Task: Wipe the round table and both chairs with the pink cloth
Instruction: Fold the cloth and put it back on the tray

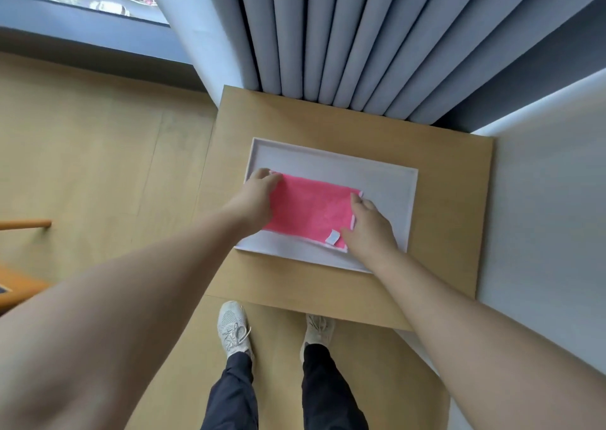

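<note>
Pink cloth (311, 214) lies flat in the white tray (387, 180) on the square desk (452, 206). Our left hand (259, 196) presses its nine o'clock edge, right hand (370, 229) its three o'clock edge, fingers fairly straight, neither grip clenched. We judge pickup is at hand: next, pinch and lift.

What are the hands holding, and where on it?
Both hands touch the pink cloth in the tray: left hand at one end, right hand at the other.

Both arms extended forward and down, bare. Left hand (259, 196) palm-down, fingers (262, 175) loosely bent. Right hand (370, 226) palm-down, fingers flat.
</note>
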The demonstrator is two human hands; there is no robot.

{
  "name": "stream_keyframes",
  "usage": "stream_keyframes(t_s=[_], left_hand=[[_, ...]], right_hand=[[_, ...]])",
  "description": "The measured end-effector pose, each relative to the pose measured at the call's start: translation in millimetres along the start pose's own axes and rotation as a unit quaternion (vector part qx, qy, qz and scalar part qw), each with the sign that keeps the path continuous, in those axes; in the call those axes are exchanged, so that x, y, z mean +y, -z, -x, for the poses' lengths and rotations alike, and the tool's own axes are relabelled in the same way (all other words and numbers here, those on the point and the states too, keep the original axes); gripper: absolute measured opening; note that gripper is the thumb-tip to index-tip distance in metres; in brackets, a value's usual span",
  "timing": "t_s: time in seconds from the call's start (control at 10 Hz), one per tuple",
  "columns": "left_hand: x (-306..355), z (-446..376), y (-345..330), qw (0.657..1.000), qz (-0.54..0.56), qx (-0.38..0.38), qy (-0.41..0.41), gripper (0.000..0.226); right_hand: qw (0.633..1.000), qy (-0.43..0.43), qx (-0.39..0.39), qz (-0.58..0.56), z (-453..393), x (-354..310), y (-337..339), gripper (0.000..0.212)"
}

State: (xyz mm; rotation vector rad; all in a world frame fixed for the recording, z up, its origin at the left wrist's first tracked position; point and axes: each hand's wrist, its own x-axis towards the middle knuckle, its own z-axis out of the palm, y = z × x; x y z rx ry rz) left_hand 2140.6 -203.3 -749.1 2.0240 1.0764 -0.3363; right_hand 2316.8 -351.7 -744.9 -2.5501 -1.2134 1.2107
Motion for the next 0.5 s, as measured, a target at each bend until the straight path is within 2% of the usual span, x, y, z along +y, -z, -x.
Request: stream_keyframes(t_s=[0.1,0.2,0.3,0.4,0.5], left_hand=[[-7.3,-1.0,-5.3,1.0,-0.009,-0.008,0.001,0.056],[-8.7,-1.3,-8.2,0.995,-0.104,0.004,0.001,0.058],[-9.2,-1.4,-9.2,0.962,-0.265,0.058,-0.006,0.062],[-9.4,-3.8,-7.2,0.936,-0.345,0.063,-0.004,0.069],[-11.4,3.7,-1.9,0.936,-0.351,0.029,0.003,0.075]], right_hand=[[1.0,0.01,-0.011,0.007,-5.2,1.5,-9.3,0.071],[0.998,0.0,-0.029,0.049,-8.7,8.1,-12.3,0.077],[0.995,-0.019,-0.034,0.096,-9.2,14.6,-10.5,0.082],[0.99,-0.021,-0.032,0.139,-10.8,16.8,-10.9,0.084],[0.984,-0.037,-0.059,0.163,-6.1,23.4,-0.4,0.086]])
